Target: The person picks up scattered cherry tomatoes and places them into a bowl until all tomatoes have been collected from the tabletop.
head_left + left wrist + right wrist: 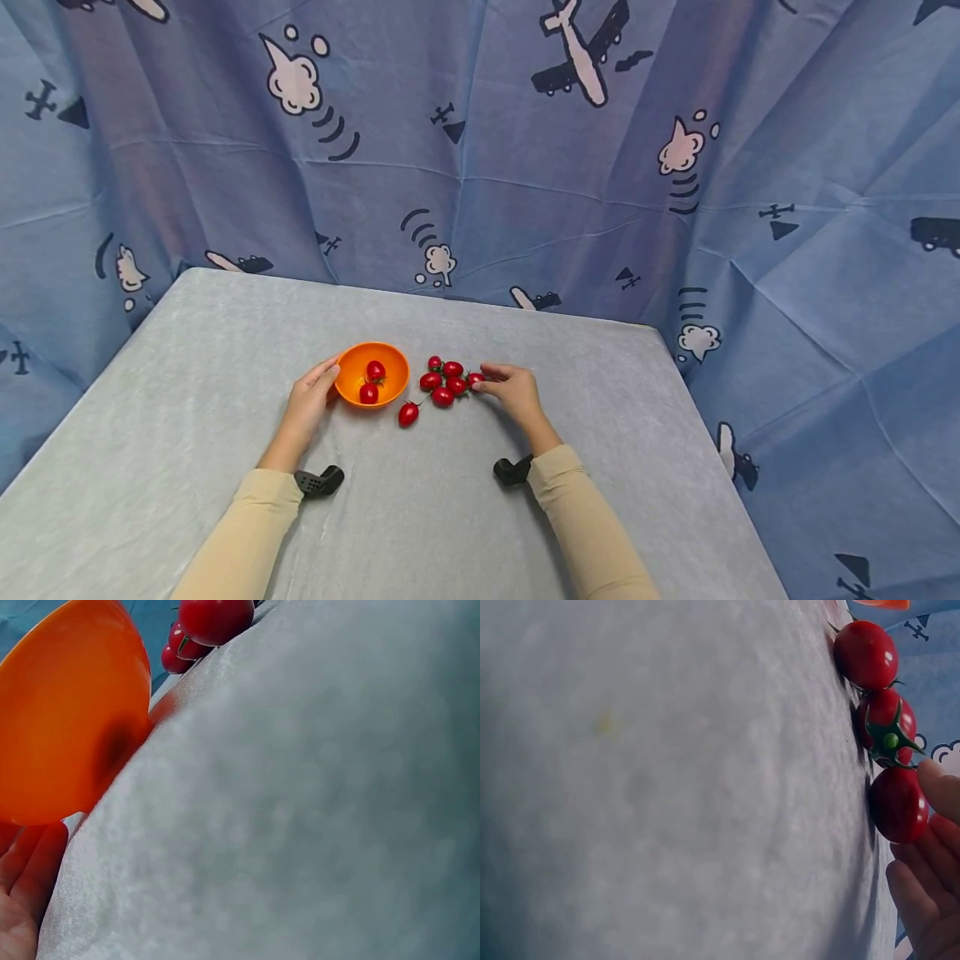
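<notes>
An orange bowl [397, 390] stands on the table with two cherry tomatoes [376, 371] inside. My left hand [311, 393] holds the bowl at its left side, thumb by the rim; fingers [34, 862] show low against its wall in the left wrist view. Right of the bowl lies a cluster of several red cherry tomatoes [442, 397], some with green stems. At the cluster's right end my right hand [513, 393] pinches one cherry tomato [898, 805] between thumb and fingers, close to the tabletop. Another tomato [408, 414] lies nearer me, just beyond the bowl's right edge.
A pale cloth covers the table [420, 517]. Behind it and to the right hangs a blue curtain [495, 150] printed with planes and clouds. Dark wrist devices [321, 481] sit on both wrists, by the beige sleeves [592, 525].
</notes>
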{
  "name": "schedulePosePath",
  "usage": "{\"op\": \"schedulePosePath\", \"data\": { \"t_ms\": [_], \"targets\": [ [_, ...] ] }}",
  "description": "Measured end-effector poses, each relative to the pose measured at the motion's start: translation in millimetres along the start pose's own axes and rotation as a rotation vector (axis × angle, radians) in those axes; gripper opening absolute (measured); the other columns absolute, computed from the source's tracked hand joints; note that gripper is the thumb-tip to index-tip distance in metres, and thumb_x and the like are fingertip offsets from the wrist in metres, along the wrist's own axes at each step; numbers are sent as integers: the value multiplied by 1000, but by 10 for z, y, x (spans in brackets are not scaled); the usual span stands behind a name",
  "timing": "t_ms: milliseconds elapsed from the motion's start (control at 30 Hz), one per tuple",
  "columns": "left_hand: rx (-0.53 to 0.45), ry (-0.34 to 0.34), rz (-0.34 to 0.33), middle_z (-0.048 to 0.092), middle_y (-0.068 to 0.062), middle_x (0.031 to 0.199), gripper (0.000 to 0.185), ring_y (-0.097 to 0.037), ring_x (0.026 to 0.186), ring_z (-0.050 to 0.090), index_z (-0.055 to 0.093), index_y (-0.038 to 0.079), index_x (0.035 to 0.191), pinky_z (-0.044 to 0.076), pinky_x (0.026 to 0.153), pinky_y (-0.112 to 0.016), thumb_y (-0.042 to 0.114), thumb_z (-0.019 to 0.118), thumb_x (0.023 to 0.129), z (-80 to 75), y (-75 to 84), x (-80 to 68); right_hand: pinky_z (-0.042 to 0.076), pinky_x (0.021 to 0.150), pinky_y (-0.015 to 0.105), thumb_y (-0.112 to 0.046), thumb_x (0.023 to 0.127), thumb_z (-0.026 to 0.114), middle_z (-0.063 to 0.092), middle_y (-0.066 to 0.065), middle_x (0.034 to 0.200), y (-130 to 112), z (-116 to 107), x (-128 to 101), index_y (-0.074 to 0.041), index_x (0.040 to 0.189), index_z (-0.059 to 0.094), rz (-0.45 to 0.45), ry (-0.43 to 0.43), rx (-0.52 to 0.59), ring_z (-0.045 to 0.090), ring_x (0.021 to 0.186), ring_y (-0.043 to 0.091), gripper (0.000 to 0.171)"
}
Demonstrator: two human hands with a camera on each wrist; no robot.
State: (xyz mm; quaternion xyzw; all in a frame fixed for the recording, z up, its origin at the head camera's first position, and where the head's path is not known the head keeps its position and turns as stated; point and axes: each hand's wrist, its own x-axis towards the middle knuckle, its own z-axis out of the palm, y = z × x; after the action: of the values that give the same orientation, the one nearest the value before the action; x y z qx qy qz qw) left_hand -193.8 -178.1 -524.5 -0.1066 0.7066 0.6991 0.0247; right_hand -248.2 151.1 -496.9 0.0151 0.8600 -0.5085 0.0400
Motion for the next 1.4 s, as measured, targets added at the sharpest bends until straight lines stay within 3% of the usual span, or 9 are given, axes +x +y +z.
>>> {"op": "schedulePosePath", "data": {
  "t_ms": [233,467,667,1400],
  "targets": [
    [8,3,0,43,-9,156,53,-1,122,52,42,9,151,44,91,-4,38,42,106,6,7,3,53,100,42,-13,78,85,72,14,119,12,43,21,-4,116,74,-13,-13,-8,65,118,28,41],
    [0,2,-15,42,-7,157,52,-20,139,45,41,10,152,42,111,-23,36,41,107,3,1,3,54,98,41,-10,78,84,73,15,117,26,89,18,-4,113,76,-28,5,-30,66,115,28,37],
    [-11,2,-9,41,-9,158,52,-21,141,43,41,8,152,36,117,-35,35,41,107,7,11,0,54,97,41,-8,78,83,73,16,118,14,112,8,-3,112,76,-21,13,-49,65,116,28,35],
    [-18,2,-13,40,-8,159,52,-21,142,42,40,9,152,34,118,-37,35,40,107,17,34,-33,55,92,41,-14,79,83,74,15,115,9,2,-28,-6,111,77,17,104,-90,65,113,28,34]
  ]
}}
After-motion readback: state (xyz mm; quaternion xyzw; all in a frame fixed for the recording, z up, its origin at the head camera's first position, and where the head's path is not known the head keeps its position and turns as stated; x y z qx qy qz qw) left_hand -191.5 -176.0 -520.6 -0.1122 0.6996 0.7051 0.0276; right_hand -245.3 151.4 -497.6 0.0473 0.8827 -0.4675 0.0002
